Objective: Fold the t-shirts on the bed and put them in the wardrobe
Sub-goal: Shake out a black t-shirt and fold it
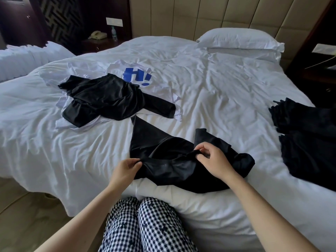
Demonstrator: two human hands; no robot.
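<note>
A crumpled black t-shirt (pixel 174 160) lies on the white bed (pixel 218 91) right in front of me. My left hand (pixel 125 170) pinches its near edge on the left. My right hand (pixel 212 159) pinches a fold of the same shirt further right. A second black t-shirt (pixel 109 99) lies bunched on top of a white t-shirt with a blue print (pixel 136 75) at the middle left of the bed. More black clothing (pixel 309 139) lies spread at the bed's right edge.
Two white pillows (pixel 240 42) sit against the padded headboard. A nightstand with a phone (pixel 98 35) and a water bottle (pixel 114 33) stands at the back left. Another white bed (pixel 27 57) is at the left. My checked trousers (pixel 145 224) touch the bed's near edge.
</note>
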